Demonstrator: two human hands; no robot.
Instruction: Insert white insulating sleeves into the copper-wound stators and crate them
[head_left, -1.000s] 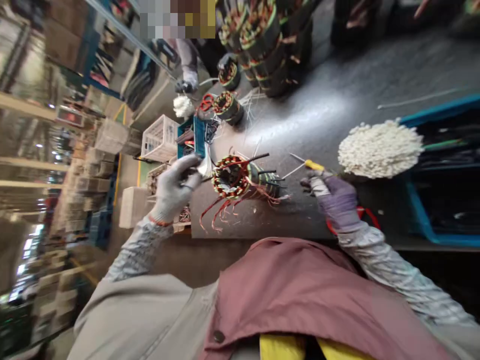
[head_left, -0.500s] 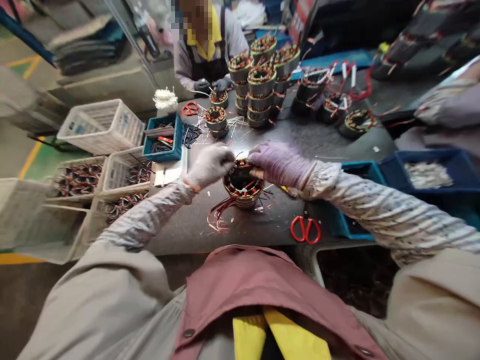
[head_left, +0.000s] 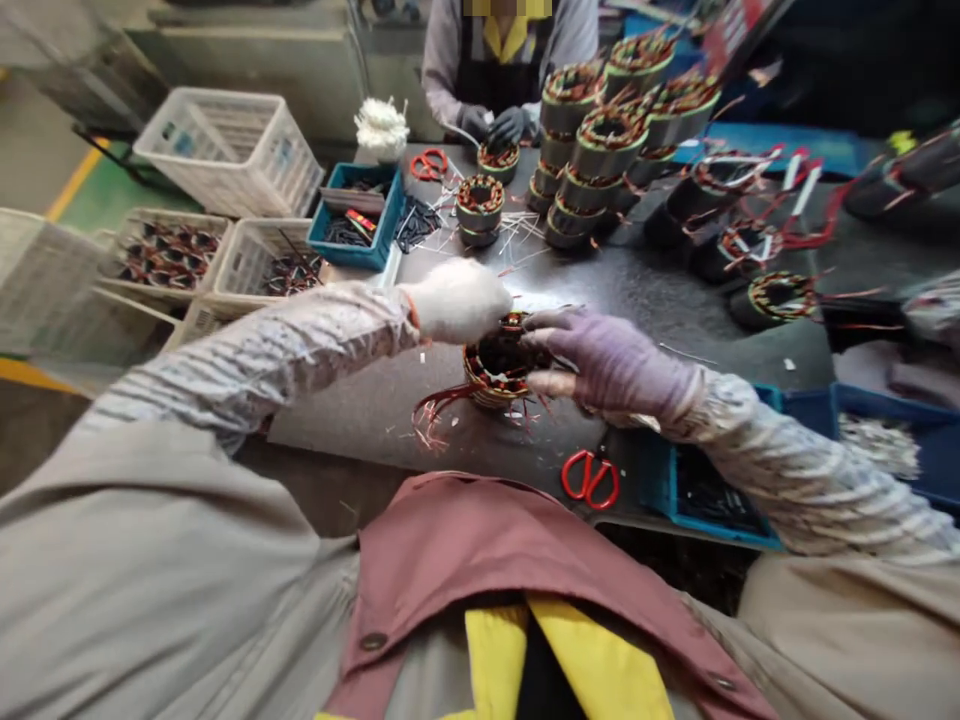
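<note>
A motor stator [head_left: 495, 385] with copper windings stands upright on the dark worktable, its reddish lead wires [head_left: 435, 415] spread to the left. My left hand [head_left: 465, 300], in a white glove, is closed at the stator's far left rim; its fingertips are turned away, so what they pinch is hidden. Around the stator's right rim curve the fingers and thumb of my right hand [head_left: 622, 365], in a purple glove, gripping it. Red-handled scissors [head_left: 590, 480] lie near the table's front edge.
Stacked stators [head_left: 600, 170] rise at the back. Across the table a co-worker's gloved hands [head_left: 491, 125] work on another stator. A blue bin [head_left: 356, 225] and white crates [head_left: 232, 150] stand left; another blue bin [head_left: 712, 490] sits right. White ties [head_left: 517, 235] lie scattered behind.
The view has shifted, so the table's contents sit differently in the picture. My left hand has turned over the stator's far rim, knuckles up. My right hand's fingers have spread along the right rim.
</note>
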